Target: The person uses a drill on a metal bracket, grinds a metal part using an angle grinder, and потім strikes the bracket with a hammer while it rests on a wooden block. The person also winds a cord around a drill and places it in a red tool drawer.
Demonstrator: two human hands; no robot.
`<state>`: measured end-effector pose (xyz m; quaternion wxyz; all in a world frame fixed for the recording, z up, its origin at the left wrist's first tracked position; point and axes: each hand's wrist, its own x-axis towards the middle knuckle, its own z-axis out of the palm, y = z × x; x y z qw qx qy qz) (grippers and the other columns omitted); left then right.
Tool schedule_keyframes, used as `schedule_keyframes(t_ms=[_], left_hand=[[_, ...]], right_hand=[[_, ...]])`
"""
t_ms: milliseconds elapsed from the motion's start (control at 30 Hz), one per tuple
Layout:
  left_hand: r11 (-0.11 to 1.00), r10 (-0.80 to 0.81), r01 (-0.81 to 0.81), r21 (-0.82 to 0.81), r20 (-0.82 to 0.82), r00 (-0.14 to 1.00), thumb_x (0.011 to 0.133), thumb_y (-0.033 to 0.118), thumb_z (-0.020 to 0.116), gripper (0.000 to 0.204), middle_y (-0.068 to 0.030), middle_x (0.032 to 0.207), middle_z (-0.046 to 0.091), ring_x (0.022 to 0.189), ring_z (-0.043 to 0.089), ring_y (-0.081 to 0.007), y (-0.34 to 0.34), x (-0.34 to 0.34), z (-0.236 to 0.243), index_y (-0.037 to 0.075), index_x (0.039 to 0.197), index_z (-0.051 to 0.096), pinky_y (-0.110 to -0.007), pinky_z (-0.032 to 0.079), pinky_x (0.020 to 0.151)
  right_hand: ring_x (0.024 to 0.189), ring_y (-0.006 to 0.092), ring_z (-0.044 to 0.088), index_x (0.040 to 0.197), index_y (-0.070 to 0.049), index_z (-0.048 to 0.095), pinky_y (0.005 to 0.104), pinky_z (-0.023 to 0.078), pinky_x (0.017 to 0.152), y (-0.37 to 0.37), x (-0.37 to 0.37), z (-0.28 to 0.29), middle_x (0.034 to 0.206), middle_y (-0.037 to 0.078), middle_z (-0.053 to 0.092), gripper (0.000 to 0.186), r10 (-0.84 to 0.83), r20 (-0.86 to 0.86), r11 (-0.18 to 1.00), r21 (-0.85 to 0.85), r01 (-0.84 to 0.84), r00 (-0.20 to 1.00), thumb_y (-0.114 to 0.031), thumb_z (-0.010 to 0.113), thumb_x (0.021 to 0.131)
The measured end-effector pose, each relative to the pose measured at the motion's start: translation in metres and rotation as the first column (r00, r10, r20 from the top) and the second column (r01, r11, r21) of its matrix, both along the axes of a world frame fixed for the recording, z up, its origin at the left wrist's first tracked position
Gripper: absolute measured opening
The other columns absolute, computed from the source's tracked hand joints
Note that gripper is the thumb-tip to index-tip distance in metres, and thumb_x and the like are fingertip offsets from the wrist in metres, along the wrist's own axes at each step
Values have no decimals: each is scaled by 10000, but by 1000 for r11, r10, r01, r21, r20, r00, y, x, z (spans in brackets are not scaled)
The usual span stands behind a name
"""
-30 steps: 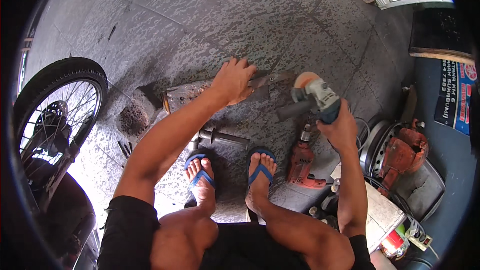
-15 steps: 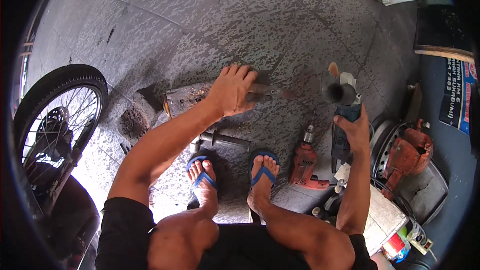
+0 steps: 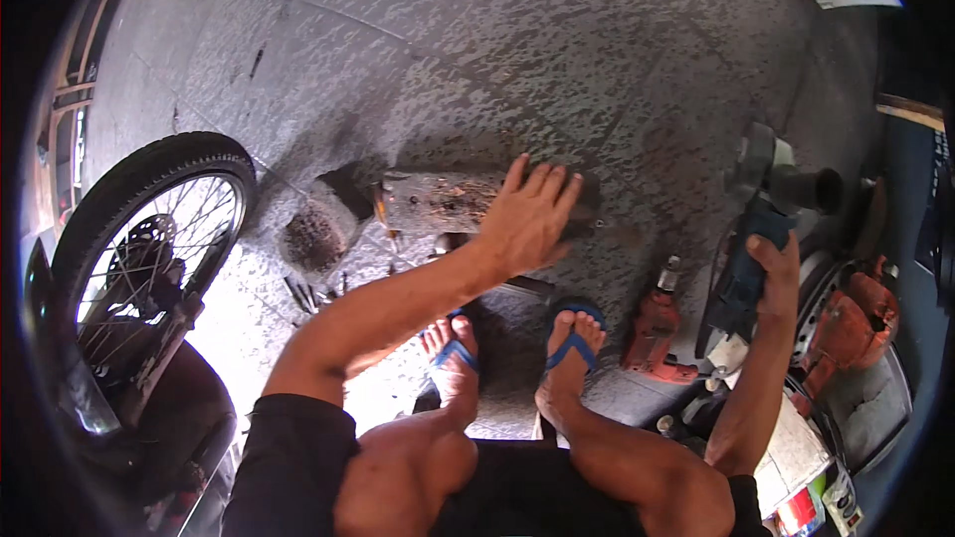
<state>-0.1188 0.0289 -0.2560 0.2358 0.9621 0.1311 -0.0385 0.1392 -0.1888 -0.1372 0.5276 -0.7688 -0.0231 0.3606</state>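
Observation:
My left hand [image 3: 532,217] lies flat with fingers spread on a rusty metal block [image 3: 438,201] that rests on the grey concrete floor in front of my feet. My right hand [image 3: 771,273] grips the blue body of an angle grinder [image 3: 761,209], held off to the right and away from the block, its disc end pointing up and back. Both feet wear blue flip-flops [image 3: 572,338] just behind the block.
A red power drill [image 3: 657,328] lies right of my feet. A bicycle wheel [image 3: 149,249] stands at the left. A wire brush [image 3: 313,237] sits left of the block. An orange tool [image 3: 856,323] and clutter fill the right edge.
My right hand has swung the grinder away from the block, out to the right. My left hand stays on the block, pressing flatter.

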Motion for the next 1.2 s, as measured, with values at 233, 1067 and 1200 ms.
schedule_keyframes(t_ms=[233,1067,1200], left_hand=[[993,113,-116,10,139,984,864,367,728,414,-198,1379,540,1353,461,-355,-16,3,-13,79,1133,601,-612,214,1178],[570,272,-607,-554,-570,775,865,526,615,629,-318,831,690,843,699,-426,-81,44,253,-93,803,714,-451,526,797],[189,376,-794,-578,-704,602,892,539,597,662,-317,842,694,861,699,-406,-116,87,234,-111,852,715,-447,515,803]], right_hand=[[720,184,674,1192,28,586,309,568,632,-18,3,3,939,104,678,527,43,86,998,-53,-39,995,-223,749,759],[788,216,707,1192,8,610,337,589,704,-62,-19,215,927,112,699,567,69,-778,987,144,70,624,-339,773,774],[693,218,698,1139,-4,619,357,593,615,-76,-5,204,877,100,697,473,-79,-761,997,-73,36,644,-279,788,793]])
